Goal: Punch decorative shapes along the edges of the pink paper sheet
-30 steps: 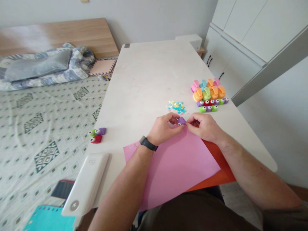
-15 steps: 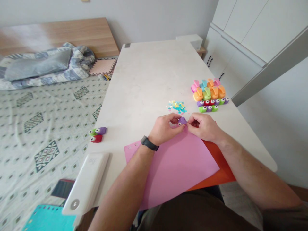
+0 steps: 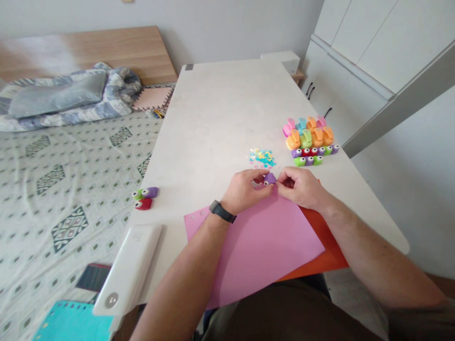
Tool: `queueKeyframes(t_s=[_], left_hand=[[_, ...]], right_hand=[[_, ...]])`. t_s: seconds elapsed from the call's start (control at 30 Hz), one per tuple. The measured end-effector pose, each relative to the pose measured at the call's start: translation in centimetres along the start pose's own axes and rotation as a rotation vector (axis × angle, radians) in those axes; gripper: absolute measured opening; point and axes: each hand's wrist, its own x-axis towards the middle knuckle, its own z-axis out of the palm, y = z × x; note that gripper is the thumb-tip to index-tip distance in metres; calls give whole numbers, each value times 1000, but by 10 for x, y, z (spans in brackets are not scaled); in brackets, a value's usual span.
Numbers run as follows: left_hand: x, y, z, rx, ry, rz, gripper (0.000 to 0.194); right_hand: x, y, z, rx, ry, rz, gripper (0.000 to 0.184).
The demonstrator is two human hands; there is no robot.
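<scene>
Pinching the purple punch point(image 3: 271, 177), my left hand point(image 3: 243, 190) could tear pink paper point(image 3: 266, 246) if my right hand point(image 3: 300, 184) (apparently pinching its edge) tugs.

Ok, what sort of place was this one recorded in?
Most likely a bedroom in a home: a wooden headboard with a grey pillow and rumpled bedding beside the white table, and pale cabinets opposite.

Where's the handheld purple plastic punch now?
Head view, right of centre: the purple punch is in the left hand, by the far edge of the pink paper sheet, below the multicoloured confetti.
</scene>
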Motion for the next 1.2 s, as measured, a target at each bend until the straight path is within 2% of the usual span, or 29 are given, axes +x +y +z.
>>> queueKeyframes(t_s=[0.37, 0.67, 0.9, 1.03, 1.2], left_hand=[[1, -1, -1, 18, -6, 47, 28], [1, -1, -1, -8, 10, 2, 29], [0, -2, -1, -24, -35, 41, 31], [0, -3, -1, -59, -30, 6, 36], [1, -3, -3, -93, -34, -17, 34]], right_hand=[[1, 0, 0, -6, 10, 18, 11], [1, 2, -3, 82, -34, 136, 7], [4, 1, -3, 168, -70, 168, 19], [5, 3, -1, 161, -78, 170, 22], [4, 6, -1, 165, -68, 204, 27]])
